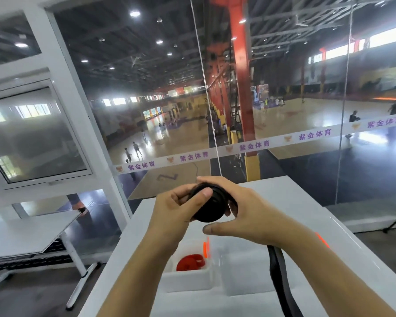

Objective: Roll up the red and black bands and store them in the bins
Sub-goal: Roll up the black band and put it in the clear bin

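A glass wall (pixel 272 110) fills the far side, looking down on a sports hall with wooden courts and a red column (pixel 241 76), and a white strip with purple lettering (pixel 254 146) runs across the panes. To the left stands a second white table with folding legs (pixel 30 232). In front of the person is the white table (pixel 295 202), butted up against the glass. On it, near the person, sit two white bins side by side: the left bin (pixel 188 281) holds the red band (pixel 190 261), already rolled into a coil, and the right bin (pixel 242 271) sits just beside it, its inside washed out by glare. Both arms reach out above the bins. The left hand (pixel 169 209) grips the black band (pixel 212 202), wound into a thick roll, with its thumb pressed on the roll's face and the fingers curled behind. The right hand (pixel 245 207) wraps over the roll's top and far side, fingers curled round it, thumb stretched out underneath. The band's loose tail (pixel 281 282) hangs down under the right wrist and trails toward the person.
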`<control>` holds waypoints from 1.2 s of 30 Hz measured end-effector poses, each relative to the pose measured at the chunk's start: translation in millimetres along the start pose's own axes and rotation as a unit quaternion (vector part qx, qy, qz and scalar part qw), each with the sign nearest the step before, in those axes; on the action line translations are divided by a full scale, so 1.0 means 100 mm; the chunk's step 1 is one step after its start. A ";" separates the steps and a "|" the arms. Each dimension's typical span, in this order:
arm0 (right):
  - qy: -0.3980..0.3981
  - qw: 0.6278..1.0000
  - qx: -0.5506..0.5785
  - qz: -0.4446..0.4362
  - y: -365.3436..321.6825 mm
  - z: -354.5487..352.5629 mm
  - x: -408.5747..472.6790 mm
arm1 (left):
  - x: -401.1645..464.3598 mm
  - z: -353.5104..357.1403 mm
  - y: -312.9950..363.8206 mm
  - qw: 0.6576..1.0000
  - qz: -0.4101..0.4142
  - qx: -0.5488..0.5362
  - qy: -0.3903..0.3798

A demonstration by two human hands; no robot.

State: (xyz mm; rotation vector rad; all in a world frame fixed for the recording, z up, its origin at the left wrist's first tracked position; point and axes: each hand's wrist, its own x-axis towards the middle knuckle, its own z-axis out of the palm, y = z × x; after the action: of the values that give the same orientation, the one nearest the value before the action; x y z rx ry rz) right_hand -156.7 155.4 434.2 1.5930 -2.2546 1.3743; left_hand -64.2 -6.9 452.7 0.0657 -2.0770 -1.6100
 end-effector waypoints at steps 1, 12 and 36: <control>0.013 1.000 0.004 0.005 0.01 0.03 -0.01 | 0.01 0.04 0.00 1.000 0.006 -0.009 0.014; 0.255 0.964 0.066 0.034 0.16 0.50 -0.02 | 0.08 0.32 -0.09 0.991 0.004 -0.093 0.094; 0.155 0.987 0.012 0.031 0.18 0.22 -0.21 | 0.07 0.48 -0.06 0.994 0.020 -0.055 0.090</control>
State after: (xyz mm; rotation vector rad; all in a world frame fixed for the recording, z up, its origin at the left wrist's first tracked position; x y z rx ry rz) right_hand -152.1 157.7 399.1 1.2204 -2.1240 1.5467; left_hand -91.9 31.3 441.3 0.1258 -1.8391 -1.6286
